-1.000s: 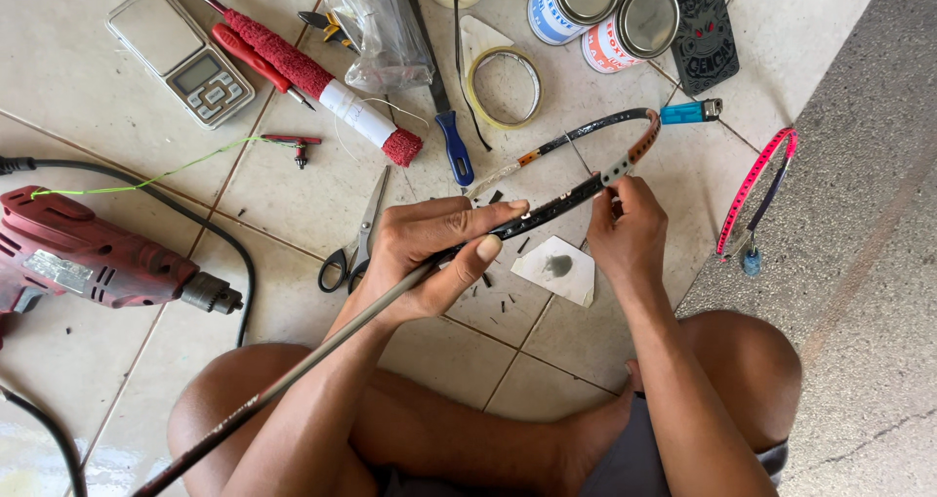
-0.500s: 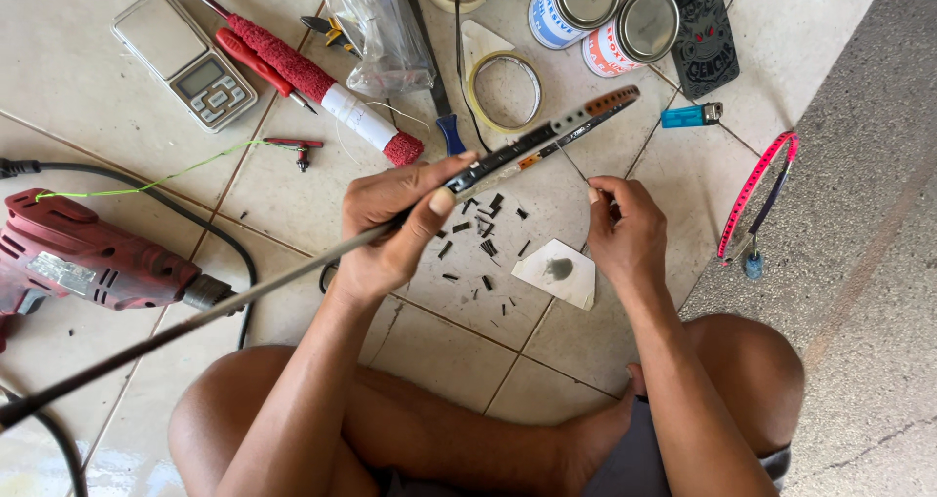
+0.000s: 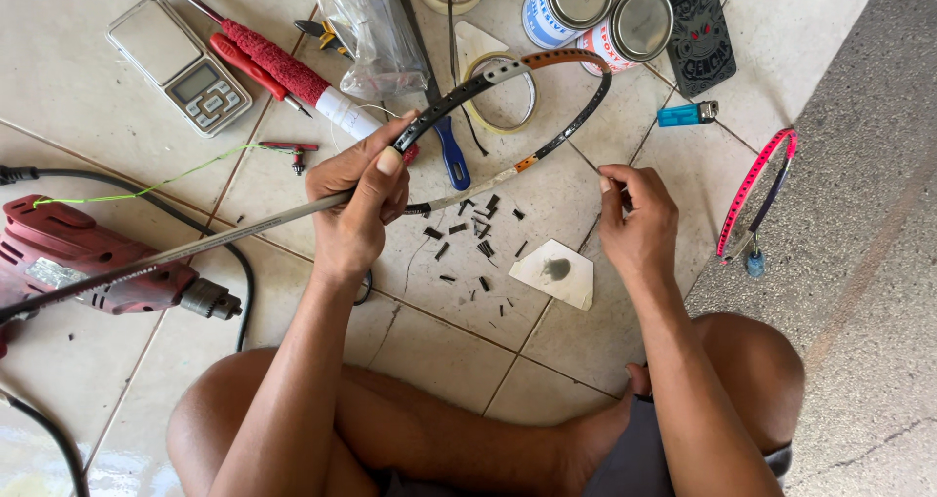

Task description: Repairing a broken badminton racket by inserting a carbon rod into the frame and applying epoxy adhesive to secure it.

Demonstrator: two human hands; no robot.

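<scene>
My left hand [image 3: 359, 196] grips an unstrung badminton racket frame [image 3: 560, 116] where its grey shaft meets the black-and-orange head, holding it flat above the tiled floor. The shaft runs off to the lower left. My right hand [image 3: 637, 222] hovers to the right of the frame, fingers pinched on something thin that is too small to make out. Several small black bits [image 3: 480, 231] lie scattered on the tile between my hands, beside a white paper scrap [image 3: 556, 273] with a grey smudge.
A red power drill [image 3: 88, 266] with its cable lies at left. Further out lie a pocket scale [image 3: 192, 65], a red-gripped racket handle [image 3: 289, 71], a tape roll [image 3: 503, 92], two tins [image 3: 607, 11], a blue lighter [image 3: 686, 114], a pink frame piece [image 3: 753, 194]. My bare legs are folded below.
My left hand has turned the racket so its head now opens wide above the black bits. My right hand came off the frame and moved right.
</scene>
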